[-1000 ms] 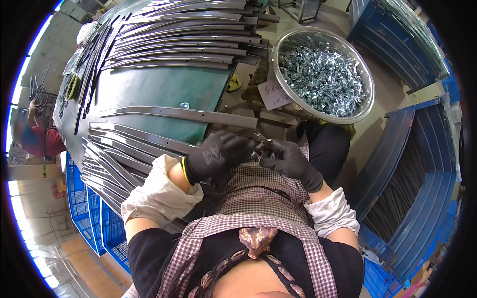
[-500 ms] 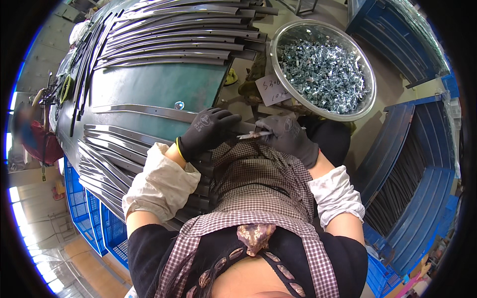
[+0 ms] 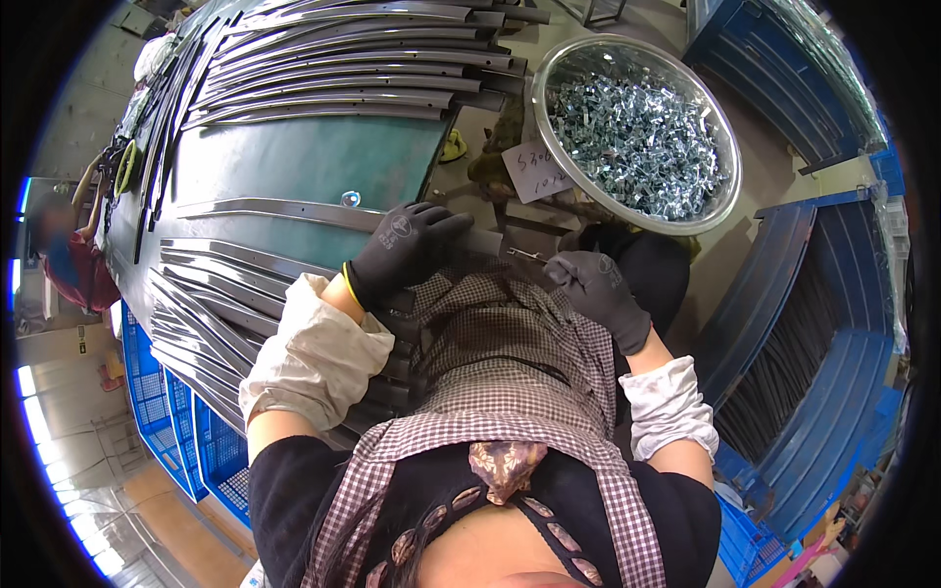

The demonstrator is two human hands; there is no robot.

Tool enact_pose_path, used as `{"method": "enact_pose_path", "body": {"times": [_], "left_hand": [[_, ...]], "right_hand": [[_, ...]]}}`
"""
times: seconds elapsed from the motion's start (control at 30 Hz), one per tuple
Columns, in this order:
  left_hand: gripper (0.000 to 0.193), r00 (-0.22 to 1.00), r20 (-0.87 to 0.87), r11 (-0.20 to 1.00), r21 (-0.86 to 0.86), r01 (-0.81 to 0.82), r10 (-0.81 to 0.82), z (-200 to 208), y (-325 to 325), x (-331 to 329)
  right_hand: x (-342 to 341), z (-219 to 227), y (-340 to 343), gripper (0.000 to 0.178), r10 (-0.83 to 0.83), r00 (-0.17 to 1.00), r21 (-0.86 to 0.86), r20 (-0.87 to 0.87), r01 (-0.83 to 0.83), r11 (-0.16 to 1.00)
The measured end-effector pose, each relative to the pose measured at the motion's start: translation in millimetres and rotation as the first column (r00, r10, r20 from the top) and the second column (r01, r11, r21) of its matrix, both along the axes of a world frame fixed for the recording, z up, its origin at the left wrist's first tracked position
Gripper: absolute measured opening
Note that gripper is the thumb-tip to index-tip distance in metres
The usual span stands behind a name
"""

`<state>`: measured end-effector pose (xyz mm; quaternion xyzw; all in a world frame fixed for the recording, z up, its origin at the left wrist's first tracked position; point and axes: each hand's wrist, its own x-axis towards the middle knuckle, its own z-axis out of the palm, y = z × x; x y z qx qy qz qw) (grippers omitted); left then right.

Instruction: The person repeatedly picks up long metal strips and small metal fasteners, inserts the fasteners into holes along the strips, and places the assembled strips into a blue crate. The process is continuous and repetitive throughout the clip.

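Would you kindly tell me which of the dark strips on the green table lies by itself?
It is the long strip running beneath the gloved left hand: green tabletop shows along both sides of it, while the other strips lie bunched together.

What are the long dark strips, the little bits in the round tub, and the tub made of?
The long strips look glossy and smooth, with bright streaks of light; they could be painted metal or hard plastic. The little bits seem to be bare metal, because they're silvery and glint. The tub is probably clear plastic: its wall looks see-through and shiny.
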<state>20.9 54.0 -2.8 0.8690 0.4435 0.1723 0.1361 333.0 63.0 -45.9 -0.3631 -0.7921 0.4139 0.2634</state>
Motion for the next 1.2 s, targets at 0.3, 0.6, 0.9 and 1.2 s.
{"method": "enact_pose_path", "body": {"times": [0.3, 0.6, 0.9, 1.2], "left_hand": [[0.042, 0.999, -0.011, 0.999, -0.004, 0.036, -0.036, -4.2, -3.9, -2.9], [0.052, 0.999, -0.012, 0.995, -0.090, 0.047, -0.048, 16.6, -7.8, 0.8], [0.060, 0.963, -0.190, 0.976, 0.070, 0.208, -0.192, 14.8, -10.4, -14.7], [0.050, 0.991, -0.026, 0.990, -0.055, 0.131, -0.133, 43.6, -82.9, -38.0]], "right_hand": [[-22.1, 12.1, 7.1, 0.015, 0.065, 0.988, 0.306, 0.138, -0.105, 0.946], [-23.0, 28.3, 4.8, 0.017, 0.061, 0.969, 0.484, 0.240, -0.174, 0.857], [55.1, 19.2, 20.5, 0.015, -0.292, 0.940, 0.569, 0.177, 0.145, 0.810], [110.2, -26.9, 47.4, 0.022, -0.456, 0.868, 0.508, 0.195, 0.309, 0.804]]}}
